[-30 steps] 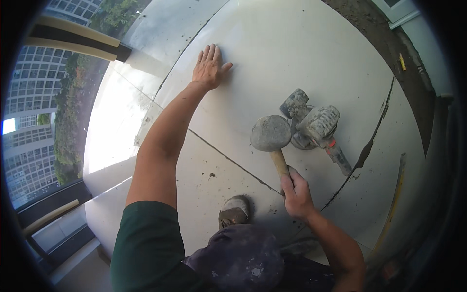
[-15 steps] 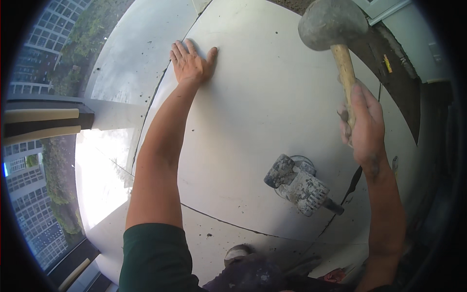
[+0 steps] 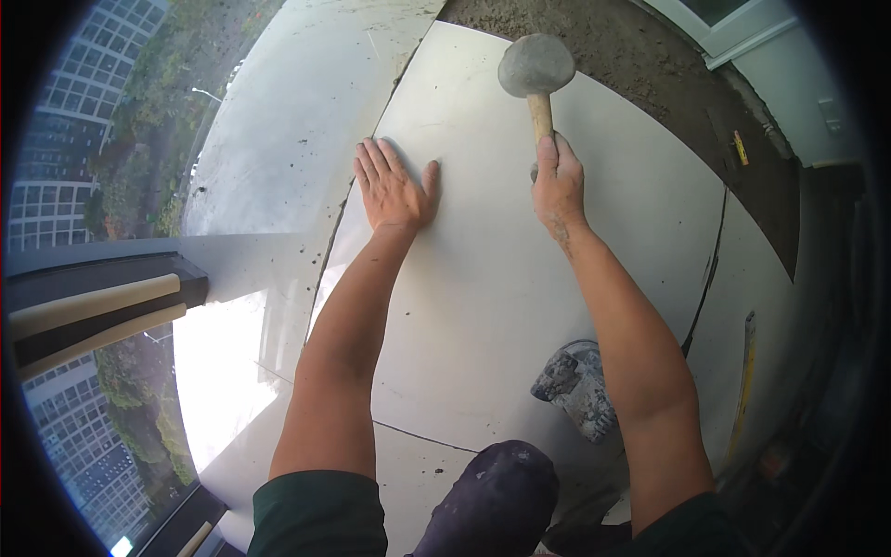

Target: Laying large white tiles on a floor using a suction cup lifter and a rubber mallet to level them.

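Observation:
My left hand [image 3: 396,188] lies flat with spread fingers on a large pale floor tile [image 3: 501,251], close to the seam along its left edge. A rubber mallet [image 3: 538,67] with a grey head and a wooden handle is in my right hand [image 3: 560,181], whose fingers wrap round the handle. The mallet's head shows over the far part of the tile; whether it touches the surface I cannot tell. Behind my right forearm a mortar-spattered power tool with a round base, perhaps a suction tile vibrator [image 3: 577,385], sits on the tile, partly hidden.
Bare grey-brown mortar bed [image 3: 613,102] runs beyond the tile's far edge. A small yellow object [image 3: 740,148] lies there near the wall. At right rests a long yellow-edged strip [image 3: 745,376]. Window glass and a frame post [image 3: 102,306] line the left side. My knee [image 3: 492,497] is close below.
The mallet in my right hand has moved left and farther out over the tile. My view has shifted, and my knee now shows at the bottom. The left hand stays flat near the seam.

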Tool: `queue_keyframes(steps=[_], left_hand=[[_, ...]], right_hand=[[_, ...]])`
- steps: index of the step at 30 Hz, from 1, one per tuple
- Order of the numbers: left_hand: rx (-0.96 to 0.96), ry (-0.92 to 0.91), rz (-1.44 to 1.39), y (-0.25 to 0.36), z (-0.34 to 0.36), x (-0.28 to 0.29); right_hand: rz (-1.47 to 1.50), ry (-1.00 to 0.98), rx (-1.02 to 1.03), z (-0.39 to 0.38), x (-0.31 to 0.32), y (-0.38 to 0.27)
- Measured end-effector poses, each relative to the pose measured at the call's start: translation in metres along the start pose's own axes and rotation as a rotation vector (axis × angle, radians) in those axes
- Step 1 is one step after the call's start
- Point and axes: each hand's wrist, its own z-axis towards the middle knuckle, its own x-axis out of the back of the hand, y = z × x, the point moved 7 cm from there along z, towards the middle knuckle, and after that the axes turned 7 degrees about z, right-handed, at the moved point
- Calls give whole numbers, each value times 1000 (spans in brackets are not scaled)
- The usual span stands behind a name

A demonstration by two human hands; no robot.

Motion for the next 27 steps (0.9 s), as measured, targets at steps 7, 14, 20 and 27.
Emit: queue_keyframes(steps=[7, 14, 20, 27], left_hand=[[4, -48, -6, -2, 0, 1], [-1, -74, -8, 4, 6, 1], [-24, -91, 12, 7, 8, -2], [12, -166, -9, -4, 9, 3]], right_hand=[[-129, -42, -166, 11, -30, -5], [-411, -117, -134, 43, -28, 14], [-434, -107, -115, 42, -25, 12], [-162, -24, -159, 54, -38, -36]])
